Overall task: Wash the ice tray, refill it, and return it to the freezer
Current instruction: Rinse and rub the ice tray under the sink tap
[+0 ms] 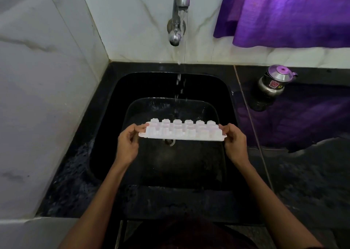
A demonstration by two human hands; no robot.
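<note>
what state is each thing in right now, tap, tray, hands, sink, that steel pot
tap: running, thin stream falling
ice tray: upside down, cup bottoms up, held level over the sink
left hand: gripping the tray's left end
right hand: gripping the tray's right end
sink: wet
steel pot: lid on, upright on the counter

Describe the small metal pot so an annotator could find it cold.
Start at the black sink under the running tap, then move right along the dark counter toward the purple curtain. The steel pot stands there by the wall, the only item on the counter: round, lidded, with a red label.
</note>
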